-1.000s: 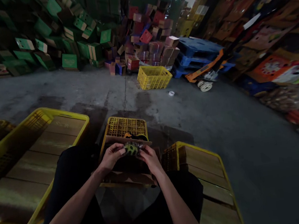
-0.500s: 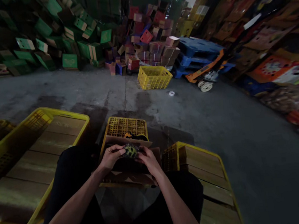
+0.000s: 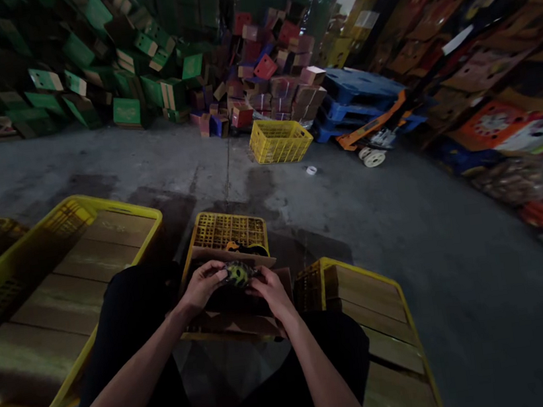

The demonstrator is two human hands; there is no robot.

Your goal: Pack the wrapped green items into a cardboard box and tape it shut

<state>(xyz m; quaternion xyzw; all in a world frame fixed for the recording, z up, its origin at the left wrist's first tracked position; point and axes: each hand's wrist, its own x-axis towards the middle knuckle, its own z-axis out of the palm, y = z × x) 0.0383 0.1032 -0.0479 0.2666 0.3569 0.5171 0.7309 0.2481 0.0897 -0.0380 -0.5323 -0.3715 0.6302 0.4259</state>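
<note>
1. One concrete floor point(image 3: 435, 228) beneath everything.
2. Three box groups beyond the hands: one heap of green boxes point(image 3: 126, 111) far ahead to the left, one heap of red and purple boxes point(image 3: 266, 66) ahead, one tall stack of boxes point(image 3: 496, 124) well to the right.
3. One stack of blue pallets point(image 3: 360, 81), ahead-right, with one pallet jack point(image 3: 373, 120) beside it.
4. Five yellow crates: the left crate point(image 3: 118, 202) and far-left crate point(image 3: 7, 225), left of the hands; the middle crate point(image 3: 226, 221), just ahead; the right crate point(image 3: 360, 267); the far crate point(image 3: 279, 152), well ahead. Left and right crates each show at least four brown boxes point(image 3: 59, 301).
5. One open box point(image 3: 244, 320) under the hands.
6. Two hands, slightly apart: left hand point(image 3: 205, 285) and right hand point(image 3: 268, 287), each pinching one end of the packet.
7. One orange-and-black thing point(image 3: 247, 248) just beyond the hands.
8. One green-and-black packet point(image 3: 237, 274), between the hands, above the open box.
9. One white ring point(image 3: 311, 170) on the floor, ahead-right.
</note>
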